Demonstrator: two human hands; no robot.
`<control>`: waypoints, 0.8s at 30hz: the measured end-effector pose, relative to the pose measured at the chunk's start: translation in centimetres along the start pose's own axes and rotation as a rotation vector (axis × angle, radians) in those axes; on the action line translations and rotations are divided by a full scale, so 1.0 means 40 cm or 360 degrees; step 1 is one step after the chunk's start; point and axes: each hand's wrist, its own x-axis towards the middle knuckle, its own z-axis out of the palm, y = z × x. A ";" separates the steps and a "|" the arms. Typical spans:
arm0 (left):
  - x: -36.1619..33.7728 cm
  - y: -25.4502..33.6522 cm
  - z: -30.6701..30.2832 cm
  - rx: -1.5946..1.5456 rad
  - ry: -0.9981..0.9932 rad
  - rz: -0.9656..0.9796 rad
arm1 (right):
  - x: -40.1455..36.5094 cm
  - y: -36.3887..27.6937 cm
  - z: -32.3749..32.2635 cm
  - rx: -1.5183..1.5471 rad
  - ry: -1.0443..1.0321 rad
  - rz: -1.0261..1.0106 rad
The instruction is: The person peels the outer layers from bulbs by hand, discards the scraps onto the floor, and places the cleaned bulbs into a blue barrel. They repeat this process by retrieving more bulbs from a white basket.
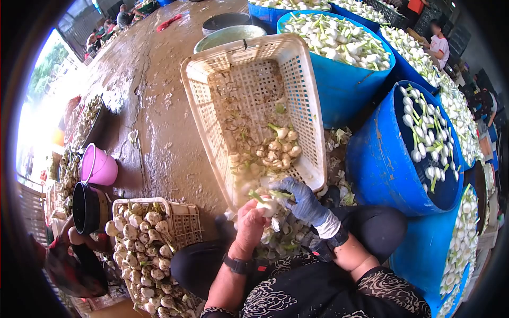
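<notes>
White bulb point(269, 208) up in front of the lap, and it sits in the left hand point(250, 225), bare fingers pinched closed around it; its green stem tips up and leftward, so the long axis slants across the body. Just beside it, on the right, comes the gloved right hand point(303, 200), the nearer one being the left, already touching; those gloved fingers are curled, with something dark at their tips, and whether they grip it I can't tell. Pale peelings point(286, 239) below. By the left knee, a basket point(186, 220) heaped with soil-marked bulbs; straight ahead, just past the hands, a large white crate point(300, 103), a small cluster of bulbs point(273, 155) inside. Over to the right, a blue tub point(371, 159) with bulbs in dark water; off left, a pink bucket point(103, 169) on the wet floor point(159, 132). Farther right, a person point(439, 47) in a white top.
</notes>
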 end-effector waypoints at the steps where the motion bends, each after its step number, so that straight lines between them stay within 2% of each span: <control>1: 0.001 -0.006 -0.009 0.0015 0.0013 -0.0029 | 0.006 -0.014 -0.010 0.0114 -0.0164 -0.0114; 2: 0.002 -0.014 -0.019 0.0030 0.0026 -0.0059 | 0.008 -0.018 -0.016 0.0113 -0.0166 -0.0112; 3: 0.004 -0.023 -0.035 0.0029 0.0027 -0.0059 | 0.008 -0.020 -0.020 0.0054 -0.0308 -0.0173; 4: 0.007 -0.030 -0.049 0.0250 -0.0020 0.0020 | 0.008 -0.021 -0.023 -0.0005 -0.0450 -0.0234; 5: 0.008 -0.038 -0.062 0.0472 -0.0069 0.0099 | 0.006 -0.016 -0.022 -0.0004 -0.0450 -0.0233; 6: 0.006 -0.028 -0.051 0.0472 -0.0068 0.0098 | 0.004 -0.005 -0.019 0.0045 -0.0476 -0.0206; 8: 0.000 -0.003 -0.025 -0.0190 -0.0034 -0.0277 | -0.003 0.022 -0.013 0.0095 -0.0501 -0.0180; 9: 0.001 -0.004 -0.025 -0.0187 -0.0034 -0.0278 | -0.008 0.034 -0.009 0.0076 -0.0455 -0.0211; 12: 0.008 -0.012 -0.030 -0.0126 -0.0031 -0.0149 | -0.023 0.059 -0.020 0.0025 -0.0371 -0.0180; 14: 0.011 -0.021 -0.032 -0.0146 -0.0149 -0.0039 | -0.024 0.071 -0.021 -0.0003 -0.0336 -0.0122; 16: 0.010 -0.015 -0.016 -0.0162 -0.0132 0.0006 | -0.016 0.072 -0.023 0.0139 -0.0113 -0.0062; 20: 0.011 -0.015 -0.006 -0.0023 -0.0069 0.0115 | -0.008 0.003 -0.020 0.0172 -0.0007 0.0083; 24: 0.020 -0.038 -0.012 0.0222 0.0064 0.0321 | -0.032 -0.009 0.012 -0.0218 0.0022 0.0027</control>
